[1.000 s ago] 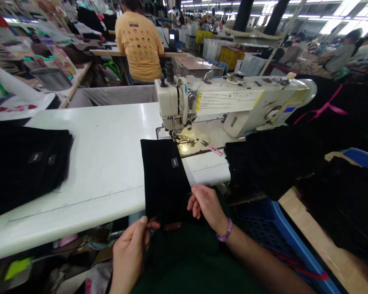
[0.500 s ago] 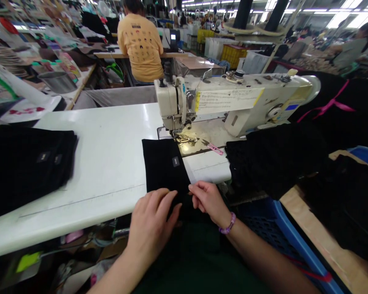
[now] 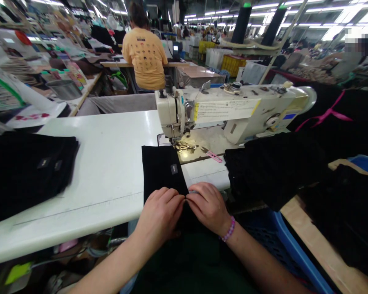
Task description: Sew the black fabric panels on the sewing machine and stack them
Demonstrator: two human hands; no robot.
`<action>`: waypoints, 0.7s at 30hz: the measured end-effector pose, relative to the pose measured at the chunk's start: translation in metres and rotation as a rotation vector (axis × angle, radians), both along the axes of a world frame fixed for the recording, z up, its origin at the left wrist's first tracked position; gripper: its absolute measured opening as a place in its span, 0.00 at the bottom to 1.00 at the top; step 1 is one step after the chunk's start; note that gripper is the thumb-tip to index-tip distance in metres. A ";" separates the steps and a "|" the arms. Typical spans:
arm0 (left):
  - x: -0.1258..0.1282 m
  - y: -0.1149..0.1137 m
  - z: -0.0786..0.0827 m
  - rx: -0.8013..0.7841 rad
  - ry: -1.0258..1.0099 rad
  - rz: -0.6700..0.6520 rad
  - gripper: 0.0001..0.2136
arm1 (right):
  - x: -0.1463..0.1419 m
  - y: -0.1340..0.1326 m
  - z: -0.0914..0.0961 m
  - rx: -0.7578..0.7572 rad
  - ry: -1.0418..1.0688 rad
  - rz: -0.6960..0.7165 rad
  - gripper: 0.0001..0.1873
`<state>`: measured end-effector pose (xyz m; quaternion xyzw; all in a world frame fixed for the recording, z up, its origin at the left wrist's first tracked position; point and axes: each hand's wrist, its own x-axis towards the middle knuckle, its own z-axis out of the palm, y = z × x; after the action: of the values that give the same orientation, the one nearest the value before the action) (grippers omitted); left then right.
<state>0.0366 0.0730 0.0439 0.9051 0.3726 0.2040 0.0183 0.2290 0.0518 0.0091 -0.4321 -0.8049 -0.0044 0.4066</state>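
Observation:
A black fabric piece (image 3: 160, 169) with a small grey label (image 3: 174, 168) lies flat on the white table and hangs over its front edge toward me. Its far end reaches the needle area of the sewing machine (image 3: 174, 118). My left hand (image 3: 164, 210) and my right hand (image 3: 209, 207) both pinch the fabric's right edge near the table's front, fingertips nearly touching. A beaded bracelet (image 3: 229, 228) is on my right wrist. Pink-handled thread snips (image 3: 212, 155) lie on the machine bed, right of the needle.
A stack of labelled black pieces (image 3: 30, 171) rests on the table's left part. More black fabric (image 3: 276, 163) is heaped at right, above a blue plastic basket (image 3: 290, 241). Beyond the machine, a person in a yellow shirt (image 3: 145, 57) sits facing away.
My fingertips have come together at the fabric's right edge; the left hand has moved right and its fingers have closed. The view has tilted up slightly. The fabric's far end stays by the needle.

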 end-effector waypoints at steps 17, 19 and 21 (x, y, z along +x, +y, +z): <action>-0.005 0.067 -0.003 0.027 0.209 0.024 0.17 | 0.002 0.020 0.004 -0.079 -0.110 0.160 0.10; -0.006 0.075 -0.003 0.032 0.195 0.014 0.16 | 0.001 0.026 0.006 -0.105 -0.099 0.161 0.10; -0.008 0.083 -0.003 0.028 0.195 0.009 0.16 | 0.001 0.033 0.007 -0.118 -0.091 0.162 0.10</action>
<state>0.0289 0.1563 0.0412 0.9192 0.3737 0.1202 -0.0316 0.2296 0.0849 0.0158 -0.3883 -0.8537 0.0564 0.3424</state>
